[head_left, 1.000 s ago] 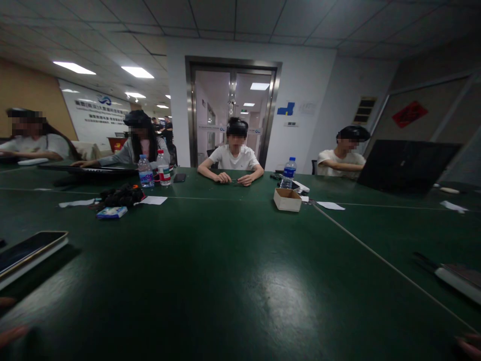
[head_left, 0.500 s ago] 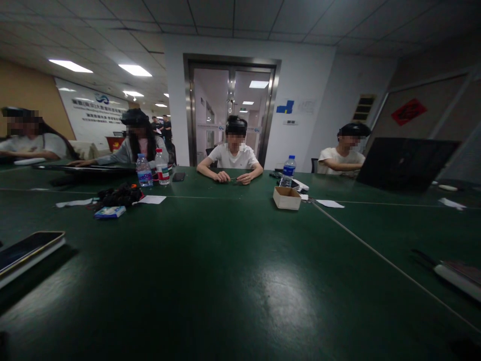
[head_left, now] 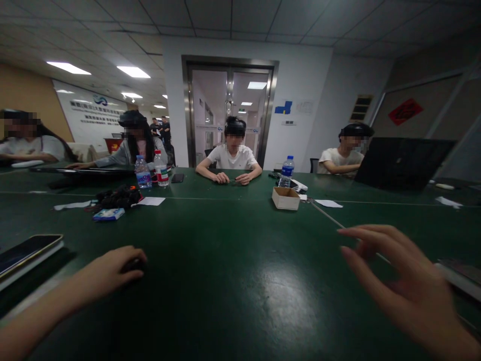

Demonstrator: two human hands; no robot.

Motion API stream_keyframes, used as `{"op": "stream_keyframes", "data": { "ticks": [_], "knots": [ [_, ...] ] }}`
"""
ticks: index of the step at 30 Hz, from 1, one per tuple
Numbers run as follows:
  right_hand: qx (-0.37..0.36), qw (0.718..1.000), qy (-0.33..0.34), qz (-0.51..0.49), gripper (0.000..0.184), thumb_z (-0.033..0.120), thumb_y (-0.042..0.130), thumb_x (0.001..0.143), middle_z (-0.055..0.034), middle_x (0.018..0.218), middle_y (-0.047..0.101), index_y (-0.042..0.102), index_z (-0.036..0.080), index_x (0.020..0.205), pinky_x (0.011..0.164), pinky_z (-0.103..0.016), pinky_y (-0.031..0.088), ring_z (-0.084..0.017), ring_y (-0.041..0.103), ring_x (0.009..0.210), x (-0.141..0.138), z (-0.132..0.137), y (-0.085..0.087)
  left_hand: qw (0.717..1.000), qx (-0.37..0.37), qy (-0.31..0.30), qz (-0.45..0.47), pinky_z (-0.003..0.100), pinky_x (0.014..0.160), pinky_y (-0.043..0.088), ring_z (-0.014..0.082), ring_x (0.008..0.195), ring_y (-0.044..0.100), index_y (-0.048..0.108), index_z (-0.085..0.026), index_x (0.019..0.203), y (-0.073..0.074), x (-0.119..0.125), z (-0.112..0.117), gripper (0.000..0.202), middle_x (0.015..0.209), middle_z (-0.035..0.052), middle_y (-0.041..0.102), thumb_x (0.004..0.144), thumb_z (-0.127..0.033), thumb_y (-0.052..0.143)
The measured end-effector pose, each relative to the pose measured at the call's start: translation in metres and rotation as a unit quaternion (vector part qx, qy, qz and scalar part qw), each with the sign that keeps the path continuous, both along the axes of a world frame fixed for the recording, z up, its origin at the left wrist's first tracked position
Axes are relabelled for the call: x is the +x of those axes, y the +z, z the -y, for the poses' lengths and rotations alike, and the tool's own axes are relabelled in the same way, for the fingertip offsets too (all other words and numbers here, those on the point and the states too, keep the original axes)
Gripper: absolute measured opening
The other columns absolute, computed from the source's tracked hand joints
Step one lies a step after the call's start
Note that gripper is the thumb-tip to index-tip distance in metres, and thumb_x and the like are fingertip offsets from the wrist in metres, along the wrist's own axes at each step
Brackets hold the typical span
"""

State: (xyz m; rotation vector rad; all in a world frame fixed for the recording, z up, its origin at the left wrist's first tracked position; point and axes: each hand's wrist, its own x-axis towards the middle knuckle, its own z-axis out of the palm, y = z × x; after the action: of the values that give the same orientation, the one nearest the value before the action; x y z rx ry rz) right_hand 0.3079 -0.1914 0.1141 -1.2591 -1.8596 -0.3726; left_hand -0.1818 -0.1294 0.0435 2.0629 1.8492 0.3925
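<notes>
My left hand is over the dark green table at the lower left, near a phone. Its fingers curl in toward the thumb, and a dark patch lies between them; whether that is an object or shadow I cannot make out. At the lower right is my right hand, raised above the tabletop. Thumb and fingers stand apart there, with nothing between them. A small open cardboard box sits beyond it, toward the middle.
Bottles stand at the back left, behind a black tangled heap and a blue-white packet. Another bottle is behind the box. A large dark screen stands right. People wearing headsets sit across the table.
Both my hands have come into view over the table, one from each side. The view has shifted very slightly; the things on the table stay in place.
</notes>
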Motion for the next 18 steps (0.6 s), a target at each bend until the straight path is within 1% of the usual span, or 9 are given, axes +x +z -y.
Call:
{"op": "stream_keyframes", "data": {
  "ticks": [1,2,4,6,8,10,12,15,18],
  "knots": [
    [-0.022,0.999,0.049,0.01,0.022,0.036,0.048,0.083,-0.0076,0.092,0.05,0.054,0.026,0.102,0.062,-0.031,0.043,-0.015,0.051,0.069,-0.019,-0.012,0.003,1.0,-0.009,-0.026,-0.006,0.032,0.079,0.042,0.02,0.086,0.056,0.064,-0.028,0.085,0.001,0.016,-0.011,0.025,0.091,-0.0002,0.063,0.065,-0.038,0.055],
    [-0.073,0.993,0.089,0.021,0.02,0.033,0.048,0.083,-0.0066,0.094,0.05,0.054,0.025,0.101,0.062,-0.029,0.043,-0.014,0.051,0.071,-0.037,-0.025,0.003,0.998,-0.014,-0.059,-0.008,0.032,0.08,0.042,0.0206,0.089,0.055,0.064,-0.026,0.089,0.002,0.034,-0.022,0.028,0.095,0.0025,0.062,0.067,-0.039,0.054],
    [-0.175,0.974,0.142,0.03,0.017,0.028,0.049,0.083,-0.0049,0.095,0.05,0.055,0.023,0.098,0.062,-0.027,0.043,-0.012,0.052,0.07,-0.07,-0.054,-0.007,0.995,-0.011,-0.097,-0.011,0.031,0.079,0.041,0.0211,0.091,0.054,0.063,-0.024,0.093,0.004,0.068,-0.045,0.03,0.099,0.0042,0.059,0.07,-0.041,0.053],
    [-0.246,0.954,0.167,0.025,0.019,0.027,0.052,0.08,-0.0036,0.095,0.051,0.056,0.022,0.098,0.061,-0.025,0.043,-0.011,0.051,0.067,-0.097,-0.087,-0.026,0.992,0.0,-0.124,-0.013,0.031,0.077,0.041,0.0208,0.09,0.054,0.062,-0.025,0.094,0.003,0.101,-0.067,0.029,0.099,0.0044,0.058,0.072,-0.041,0.053],
    [-0.301,0.94,0.158,0.014,0.03,0.026,0.058,0.075,-0.004,0.095,0.051,0.054,0.021,0.105,0.063,-0.026,0.043,-0.011,0.052,0.068,-0.118,-0.121,-0.052,0.99,0.027,-0.138,-0.01,0.03,0.077,0.041,0.0203,0.088,0.054,0.062,-0.023,0.091,0.0,0.131,-0.089,0.025,0.097,0.0051,0.057,0.072,-0.037,0.054],
    [-0.334,0.933,0.136,0.005,0.047,0.027,0.066,0.067,-0.0059,0.093,0.051,0.052,0.016,0.111,0.07,-0.028,0.043,-0.015,0.052,0.078,-0.135,-0.154,-0.075,0.989,0.055,-0.134,0.0,0.028,0.076,0.04,0.0198,0.086,0.054,0.063,-0.021,0.088,-0.006,0.156,-0.109,0.021,0.093,0.0058,0.058,0.072,-0.032,0.056],
    [-0.358,0.925,0.128,-0.003,0.054,0.028,0.07,0.063,-0.007,0.093,0.052,0.052,0.013,0.112,0.074,-0.029,0.042,-0.017,0.052,0.083,-0.148,-0.182,-0.092,0.989,0.081,-0.121,0.014,0.028,0.075,0.04,0.02,0.085,0.054,0.063,-0.019,0.087,-0.014,0.175,-0.126,0.02,0.09,0.0065,0.057,0.071,-0.029,0.057],
    [-0.349,0.928,0.127,-0.016,0.043,0.022,0.07,0.062,-0.0073,0.094,0.053,0.058,0.014,0.103,0.076,-0.029,0.042,-0.017,0.052,0.084,-0.16,-0.21,-0.106,0.988,0.112,-0.097,0.032,0.03,0.074,0.04,0.021,0.083,0.053,0.062,-0.017,0.086,-0.025,0.191,-0.141,0.019,0.088,0.0078,0.055,0.073,-0.028,0.055],
    [-0.325,0.936,0.128,-0.052,0.036,0.018,0.068,0.063,-0.0074,0.095,0.056,0.062,0.014,0.098,0.076,-0.028,0.042,-0.017,0.053,0.084,-0.162,-0.221,-0.114,0.984,0.139,-0.088,0.074,0.032,0.077,0.04,0.0212,0.084,0.053,0.061,-0.016,0.086,-0.034,0.194,-0.146,0.019,0.088,0.008,0.054,0.077,-0.029,0.051]
  ]
}}
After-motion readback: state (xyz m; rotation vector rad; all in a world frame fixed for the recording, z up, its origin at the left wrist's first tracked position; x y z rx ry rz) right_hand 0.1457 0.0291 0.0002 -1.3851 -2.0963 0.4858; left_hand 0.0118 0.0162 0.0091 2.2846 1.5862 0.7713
